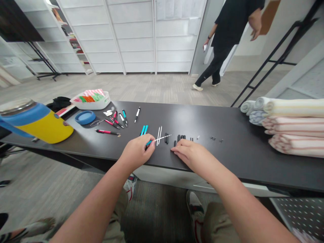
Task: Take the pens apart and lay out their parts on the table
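My left hand is closed around a teal pen barrel, and a thin white refill sticks out of it to the right. Two teal barrels lie just beyond that hand, with two loose white refills beside them. My right hand is low over the table, its fingertips together at a short black pen grip. More black grips lie partly hidden behind its fingers. Between my hands are two black pen pieces.
Assembled pens lie at left near a blue lid, a white basket and a yellow-blue jug. Small springs lie right of my hands. Rolled cloths are stacked at right. A person walks beyond the table.
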The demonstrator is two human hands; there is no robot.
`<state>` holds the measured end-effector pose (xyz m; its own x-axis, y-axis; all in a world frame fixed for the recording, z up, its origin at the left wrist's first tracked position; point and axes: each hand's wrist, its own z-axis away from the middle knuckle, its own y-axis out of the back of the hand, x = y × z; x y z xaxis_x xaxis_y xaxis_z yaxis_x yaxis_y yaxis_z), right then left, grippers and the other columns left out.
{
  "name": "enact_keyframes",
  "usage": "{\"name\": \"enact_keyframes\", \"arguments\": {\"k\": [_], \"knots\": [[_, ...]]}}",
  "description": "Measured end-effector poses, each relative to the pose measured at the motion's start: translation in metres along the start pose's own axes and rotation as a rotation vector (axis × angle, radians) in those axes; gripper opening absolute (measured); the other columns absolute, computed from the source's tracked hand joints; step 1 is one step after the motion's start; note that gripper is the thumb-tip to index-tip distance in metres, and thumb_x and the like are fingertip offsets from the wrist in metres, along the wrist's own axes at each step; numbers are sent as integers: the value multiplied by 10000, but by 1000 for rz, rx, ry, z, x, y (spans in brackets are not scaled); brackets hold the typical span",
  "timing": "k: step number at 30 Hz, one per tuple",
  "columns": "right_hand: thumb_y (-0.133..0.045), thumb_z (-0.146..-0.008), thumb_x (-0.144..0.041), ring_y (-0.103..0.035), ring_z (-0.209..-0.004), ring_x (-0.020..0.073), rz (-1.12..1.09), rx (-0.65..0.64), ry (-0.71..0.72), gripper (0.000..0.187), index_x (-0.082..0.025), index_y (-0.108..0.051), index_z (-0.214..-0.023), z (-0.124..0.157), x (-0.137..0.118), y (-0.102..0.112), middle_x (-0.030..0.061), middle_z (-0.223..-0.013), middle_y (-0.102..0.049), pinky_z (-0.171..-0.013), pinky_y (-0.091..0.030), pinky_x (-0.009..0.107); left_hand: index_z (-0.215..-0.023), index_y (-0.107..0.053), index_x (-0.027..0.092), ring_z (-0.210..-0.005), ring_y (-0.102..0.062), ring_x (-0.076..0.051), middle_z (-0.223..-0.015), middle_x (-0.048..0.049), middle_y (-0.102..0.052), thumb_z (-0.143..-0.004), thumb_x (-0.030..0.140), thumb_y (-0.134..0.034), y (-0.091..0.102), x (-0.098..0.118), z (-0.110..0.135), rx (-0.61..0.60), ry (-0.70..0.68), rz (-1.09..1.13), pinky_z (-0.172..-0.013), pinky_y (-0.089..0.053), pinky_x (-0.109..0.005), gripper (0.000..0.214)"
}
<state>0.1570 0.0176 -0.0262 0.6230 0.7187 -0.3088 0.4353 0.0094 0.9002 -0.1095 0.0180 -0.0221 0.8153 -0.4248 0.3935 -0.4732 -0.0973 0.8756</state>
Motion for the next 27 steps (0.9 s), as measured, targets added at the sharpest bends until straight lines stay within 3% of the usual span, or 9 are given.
{"name": "enact_keyframes", "arguments": {"k": [10,16,21,27], "knots": [[-588,-1016,-137,-718,-930,220,49,55,-138,223,-179,-785,-1113,-17,-2,-20,95,-1061,-727,-891,-591,351,-980,-628,236,-876,-690,-198,-938,-11,-722,-1027,303,-468,0,0,0,8,2,9,-819,-478,-302,180],[-570,-1026,-154,-696,-989,239,14,85,-144,198,-181,-726,-1145,-17,-9,-15,104,-1094,-714,-927,-572,396,-986,-632,238,-879,-700,-200,-934,-15,-731,-1029,302,-469,0,-1,1,6,3,8,-816,-489,-299,180],[-601,-1005,-164,-673,-968,247,6,85,-119,121,-190,-714,-1041,-15,-11,-11,93,-1031,-704,-894,-567,401,-1003,-637,237,-919,-699,-210,-971,-32,-735,-1038,314,-457,0,-1,1,31,-3,14,-843,-499,-306,199],[-599,-1006,-181,-679,-1021,267,13,87,-126,183,-171,-730,-1134,-17,-11,-16,121,-1100,-714,-945,-567,436,-1119,-663,244,-1045,-716,-219,-1110,-36,-764,-1059,323,-440,2,7,-4,11,0,129,-937,-519,-322,244]]}}
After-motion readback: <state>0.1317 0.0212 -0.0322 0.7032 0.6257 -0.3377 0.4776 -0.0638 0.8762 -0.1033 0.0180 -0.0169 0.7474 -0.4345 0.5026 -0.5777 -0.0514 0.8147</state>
